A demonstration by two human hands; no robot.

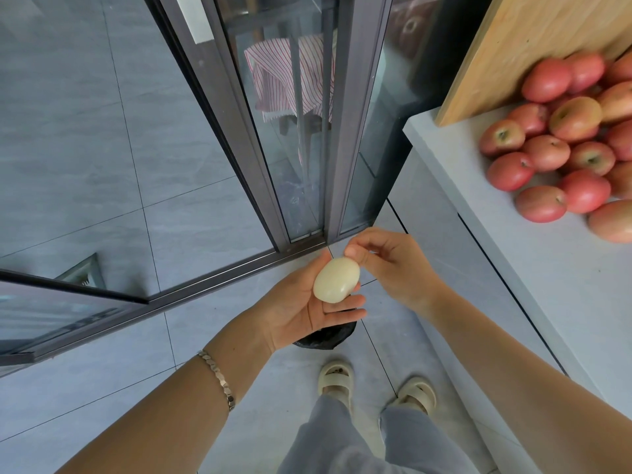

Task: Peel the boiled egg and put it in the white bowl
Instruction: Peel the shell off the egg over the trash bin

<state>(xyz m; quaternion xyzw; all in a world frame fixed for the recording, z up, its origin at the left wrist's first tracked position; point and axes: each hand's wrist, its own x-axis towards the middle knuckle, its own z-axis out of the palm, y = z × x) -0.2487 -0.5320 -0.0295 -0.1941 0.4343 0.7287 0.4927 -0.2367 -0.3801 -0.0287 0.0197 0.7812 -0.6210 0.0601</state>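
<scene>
A smooth, pale boiled egg with no shell visible on it lies in my left hand, held between the thumb and the cupped fingers. My right hand is just to its right, thumb and fingers pinched together at the egg's upper end; whether a bit of shell is in the pinch I cannot tell. Both hands are held above the floor, over a black-lined bin that is mostly hidden beneath my left hand. No white bowl is in view.
A grey counter runs along the right, carrying a heap of red apples and a wooden board leaning at its back. Dark-framed glass sliding doors stand ahead. My sandalled feet are on grey floor tiles.
</scene>
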